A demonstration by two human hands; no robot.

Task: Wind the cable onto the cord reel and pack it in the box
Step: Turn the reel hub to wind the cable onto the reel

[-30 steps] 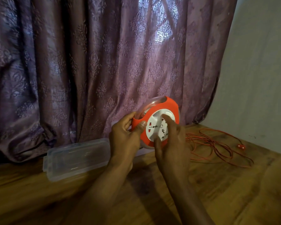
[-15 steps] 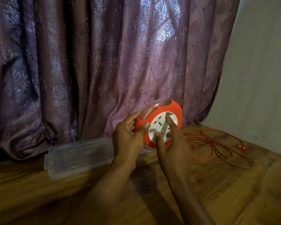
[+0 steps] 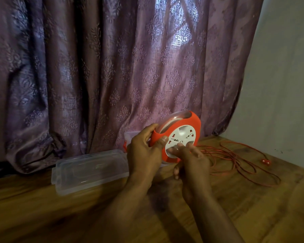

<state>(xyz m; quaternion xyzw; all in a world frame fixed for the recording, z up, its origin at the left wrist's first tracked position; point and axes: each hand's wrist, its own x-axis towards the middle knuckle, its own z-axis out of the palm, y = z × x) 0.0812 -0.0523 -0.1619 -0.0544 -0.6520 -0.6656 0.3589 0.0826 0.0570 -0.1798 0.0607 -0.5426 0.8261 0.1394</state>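
Observation:
An orange cord reel (image 3: 191, 122) with a white socket face is held upright above the wooden table. My left hand (image 3: 145, 151) grips its left rim, thumb on the orange front. My right hand (image 3: 191, 160) has its fingertips pressed on the lower part of the white socket face. A thin red cable (image 3: 235, 160) lies in loose loops on the table to the right, ending in a red plug (image 3: 266, 162). A clear plastic lid (image 3: 89, 170) lies flat to the left. The clear box (image 3: 130, 135) shows only partly behind my left hand.
A purple patterned curtain (image 3: 112, 76) hangs right behind the table. A grey wall (image 3: 279, 85) closes the right side. The wooden table (image 3: 60, 216) stretches toward me, its right corner at the lower right.
My right hand's fingers have slid from the upper middle of the white face down to its lower edge, and the face has turned. The left hand keeps its grip on the rim.

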